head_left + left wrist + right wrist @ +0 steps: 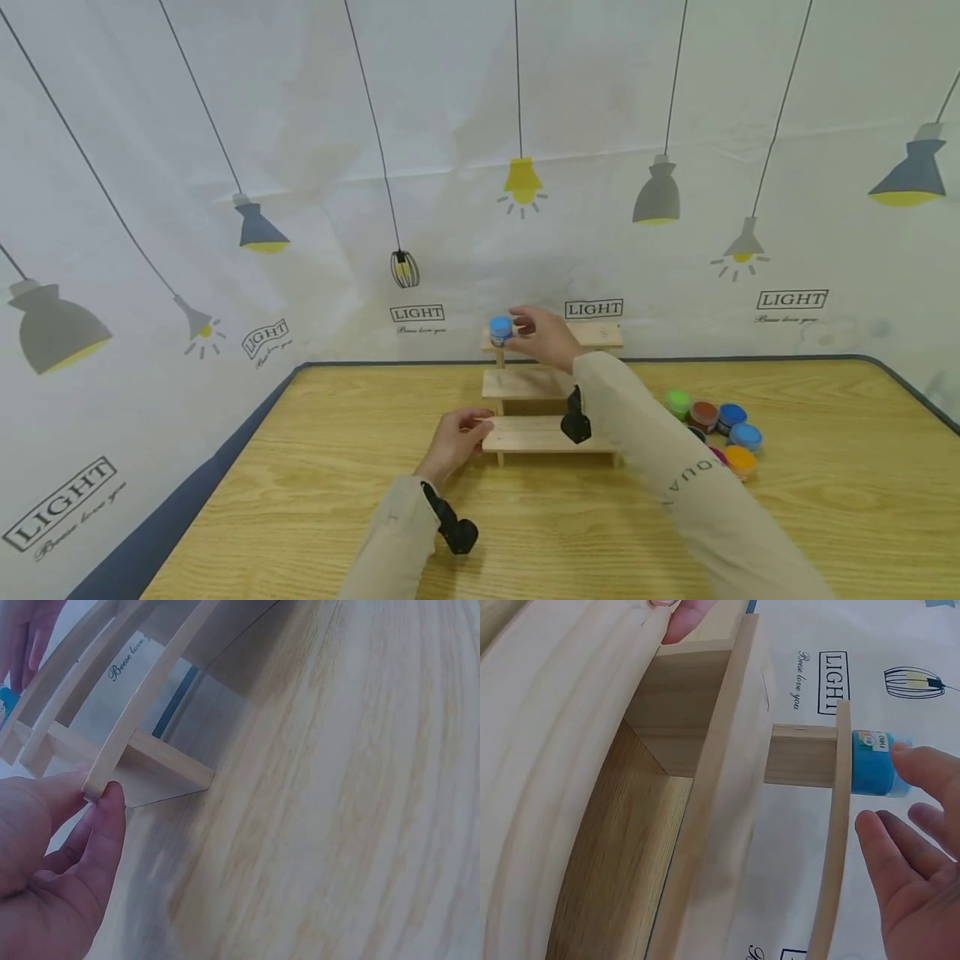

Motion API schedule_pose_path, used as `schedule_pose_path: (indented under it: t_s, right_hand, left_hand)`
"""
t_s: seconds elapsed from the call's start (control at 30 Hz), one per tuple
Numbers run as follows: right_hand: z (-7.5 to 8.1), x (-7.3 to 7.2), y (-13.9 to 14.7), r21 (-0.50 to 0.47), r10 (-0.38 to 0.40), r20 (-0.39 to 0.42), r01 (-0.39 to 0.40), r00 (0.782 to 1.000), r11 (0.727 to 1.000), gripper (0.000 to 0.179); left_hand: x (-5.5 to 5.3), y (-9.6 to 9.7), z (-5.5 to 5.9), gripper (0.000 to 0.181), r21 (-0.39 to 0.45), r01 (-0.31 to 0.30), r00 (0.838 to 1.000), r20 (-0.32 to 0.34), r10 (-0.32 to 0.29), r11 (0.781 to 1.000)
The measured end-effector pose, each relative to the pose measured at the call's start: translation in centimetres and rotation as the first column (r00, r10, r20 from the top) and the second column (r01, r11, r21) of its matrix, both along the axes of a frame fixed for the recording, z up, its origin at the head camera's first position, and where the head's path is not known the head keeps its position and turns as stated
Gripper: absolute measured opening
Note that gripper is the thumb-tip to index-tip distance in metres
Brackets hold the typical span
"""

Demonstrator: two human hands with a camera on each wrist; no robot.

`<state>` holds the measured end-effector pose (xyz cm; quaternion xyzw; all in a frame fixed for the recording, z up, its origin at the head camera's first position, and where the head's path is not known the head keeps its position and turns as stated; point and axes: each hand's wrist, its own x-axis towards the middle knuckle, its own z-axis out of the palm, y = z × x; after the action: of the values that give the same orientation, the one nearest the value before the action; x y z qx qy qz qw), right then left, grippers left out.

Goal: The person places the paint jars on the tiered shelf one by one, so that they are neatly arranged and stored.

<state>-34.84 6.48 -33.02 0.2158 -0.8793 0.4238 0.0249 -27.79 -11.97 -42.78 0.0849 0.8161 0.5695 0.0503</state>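
A light wooden three-step shelf rack [551, 432] stands near the back of the table. At the left end of its top step sits a small jar of blue paint [500, 328], upright with a blue lid. My right hand [546, 337] is beside the jar on its right, fingers spread apart; in the right wrist view one fingertip [904, 754] overlaps the lid's edge while the others stand off. The left hand [64, 862] pinches the left end of the lowest step between thumb and fingers.
Several paint jars stand grouped to the right of the rack, among them a green jar [677, 403], a brown jar [703, 414] and an orange jar [740, 461]. The right sleeve [675, 467] partly covers the group. Behind the table rises a wall covering [465, 83] printed with lamps.
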Motion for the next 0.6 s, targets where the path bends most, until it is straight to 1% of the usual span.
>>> schedule_pose_path:
  t_s: [0.17, 0.33, 0.5, 0.6]
  right_hand:
    - [0.7, 1.0, 1.0, -0.006, 0.026, -0.023, -0.026, 0.999, 1.000, 0.051]
    - [1.4, 2.3, 1.8, 0.011, 0.051, -0.087, -0.050, 0.995, 0.999, 0.043]
    - [1.2, 3.5, 2.5, 0.027, 0.101, -0.150, -0.098, 0.984, 0.995, 0.038]
    - [1.0, 4.4, 3.1, 0.037, 0.139, -0.186, -0.134, 0.973, 0.990, 0.036]
  left_hand:
    - [0.0, 0.1, 0.1, 0.026, 0.006, -0.005, 1.000, -0.004, 0.005, 1.000]
    - [0.1, 0.1, 0.2, 0.027, 0.002, -0.007, 1.000, -0.002, 0.007, 1.000]
    - [0.2, 0.1, 0.1, 0.028, 0.006, -0.004, 1.000, -0.005, 0.004, 1.000]
    - [0.1, 0.2, 0.0, 0.028, 0.008, -0.004, 1.000, -0.011, 0.004, 1.000]
